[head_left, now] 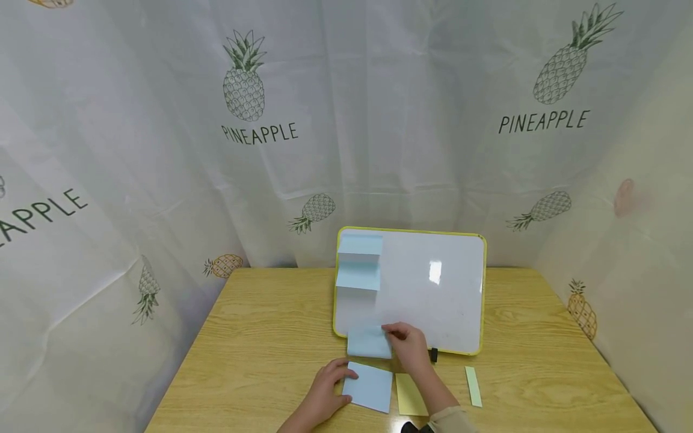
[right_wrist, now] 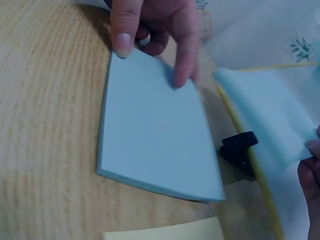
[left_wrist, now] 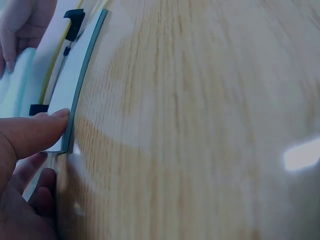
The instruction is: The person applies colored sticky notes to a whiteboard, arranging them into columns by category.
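Observation:
My left hand grips the left end of a light blue sticky note pad on the table. In the left wrist view the thumb lies over the pad's edge. My right hand pinches a single blue sticky note by its right edge, between the pad and the whiteboard. The right wrist view shows this loose note bent, clear of the pad. Two blue sticky notes, an upper one and a lower one, are stuck at the board's upper left.
A yellow sticky note pad lies right of the blue one, partly under my right forearm. Farther right is a pale green strip. A black clip sits at the board's yellow-framed lower edge. Pineapple-print curtains surround the table.

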`<state>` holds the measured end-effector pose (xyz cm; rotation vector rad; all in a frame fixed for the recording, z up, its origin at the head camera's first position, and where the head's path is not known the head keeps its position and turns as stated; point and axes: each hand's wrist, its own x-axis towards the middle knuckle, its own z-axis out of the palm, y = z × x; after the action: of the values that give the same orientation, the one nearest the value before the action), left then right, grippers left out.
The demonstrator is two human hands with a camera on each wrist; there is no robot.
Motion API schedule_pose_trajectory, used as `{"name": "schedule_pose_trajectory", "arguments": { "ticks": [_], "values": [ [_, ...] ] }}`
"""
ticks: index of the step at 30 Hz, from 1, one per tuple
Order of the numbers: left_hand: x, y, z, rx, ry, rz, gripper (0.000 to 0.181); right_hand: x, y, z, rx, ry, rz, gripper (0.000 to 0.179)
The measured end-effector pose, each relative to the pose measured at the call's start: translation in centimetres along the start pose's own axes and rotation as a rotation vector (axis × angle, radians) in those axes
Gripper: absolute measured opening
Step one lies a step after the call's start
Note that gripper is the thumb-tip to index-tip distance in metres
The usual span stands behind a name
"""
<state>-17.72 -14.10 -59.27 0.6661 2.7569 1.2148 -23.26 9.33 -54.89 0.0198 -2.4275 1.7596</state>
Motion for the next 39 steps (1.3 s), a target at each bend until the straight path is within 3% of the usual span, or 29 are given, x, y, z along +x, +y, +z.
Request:
{"name": "schedule_pose_trajectory", "arguments": {
  "ticks": [5, 12, 15, 19, 24, 30, 35, 39],
  "values": [
    [0.2, 0.5, -0.4, -0.083, 0.020, -0.026, 0.045, 0.2, -1.0, -1.0, 0.075, 0.017, 0.053, 0.014],
    [1.3, 2.5, -2.2, -0.345, 0.120, -0.154, 0.043, 0.2, -1.7, -1.5, 0.120, 0.043, 0.053, 0.013],
    [2.2, 3.6, -3.2, -0.484, 0.177, -0.172, 0.051, 0.0, -1.8, -1.4, 0.216, 0.037, 0.049, 0.009],
    [3.4, 4.5, -4.3, -0.618, 0.243, -0.142, 0.060, -0.3, -1.9, -1.2, 0.378, 0.001, 0.035, 0.008],
    [4.6, 4.9, -5.2, -0.662, 0.334, -0.186, 0.040, -0.3, -1.6, -0.6, 0.441, -0.037, -0.012, 0.011],
    [6.3, 4.0, -5.5, -0.707, 0.415, -0.265, 0.027, 0.5, -1.1, 0.4, 0.479, -0.060, -0.029, 0.011],
    [7.4, 3.6, -5.8, -0.744, 0.435, -0.286, 0.026, 0.9, -1.1, 1.1, 0.489, -0.071, 0.024, 0.008],
    [7.7, 3.5, -5.8, -0.735, 0.434, -0.277, 0.026, 1.2, -0.4, 1.6, 0.438, -0.059, 0.005, 0.005]
  ]
}}
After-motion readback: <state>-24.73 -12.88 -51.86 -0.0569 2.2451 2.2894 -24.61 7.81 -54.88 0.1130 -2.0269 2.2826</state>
